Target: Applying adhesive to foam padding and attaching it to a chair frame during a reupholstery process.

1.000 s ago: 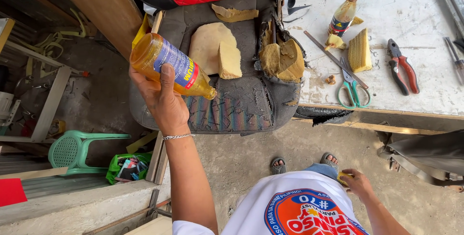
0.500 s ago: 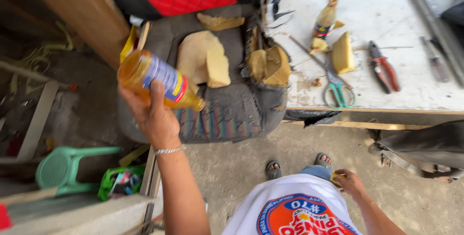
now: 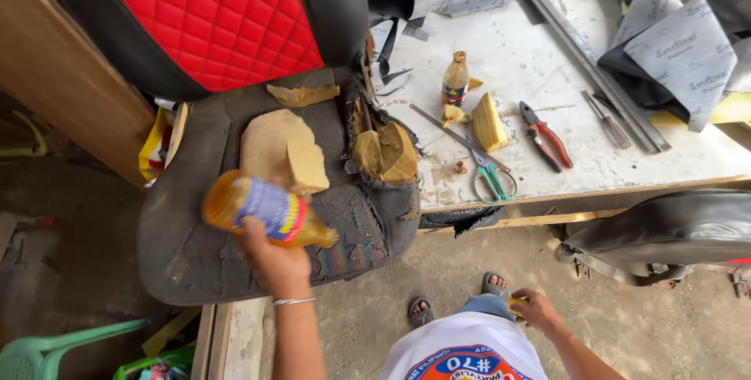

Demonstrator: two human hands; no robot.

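Lower now than half a second ago, my left hand [image 3: 275, 264] grips the amber plastic bottle with a blue-and-red label [image 3: 266, 212], tipped sideways over the worn dark seat cushion [image 3: 188, 255] beside yellow foam pieces [image 3: 282, 153]. My right hand [image 3: 533, 310] is curled around a small yellow object [image 3: 517, 305] near my hip.

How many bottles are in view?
2: a yellow bottle held in the left hand over the worn seat cushion, and a small brown bottle upright on the workbench.
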